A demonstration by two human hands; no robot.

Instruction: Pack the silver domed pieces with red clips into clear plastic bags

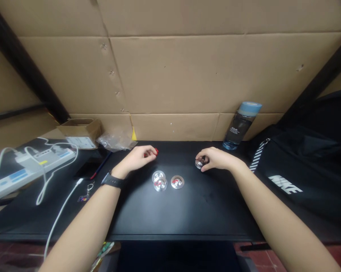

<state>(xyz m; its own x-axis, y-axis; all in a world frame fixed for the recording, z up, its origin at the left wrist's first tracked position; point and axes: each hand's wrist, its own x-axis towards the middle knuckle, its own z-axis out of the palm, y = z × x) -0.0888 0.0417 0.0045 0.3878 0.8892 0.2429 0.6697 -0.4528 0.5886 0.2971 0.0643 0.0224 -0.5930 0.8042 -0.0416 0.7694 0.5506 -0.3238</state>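
Observation:
My left hand (137,158), with a dark watch band on its wrist, is closed round a small red object (156,152) near the back of the black table; the fingers hide most of it. My right hand (214,158) grips a round silvery metal object (199,164) between thumb and fingers, farther right. Whether that is one piece or a stack is unclear. Between and in front of the hands lie shiny metal discs. One disc (160,184) overlaps another disc (158,175), and a third disc (177,182) with red marks sits apart to their right.
A blue-lidded water bottle (238,126) stands at the back right, beside a black bag (298,177). On the left are a white power strip (31,170) with cables, a small cardboard box (82,130), a clear plastic bag (116,141), a phone (88,168) and a keyring (87,192).

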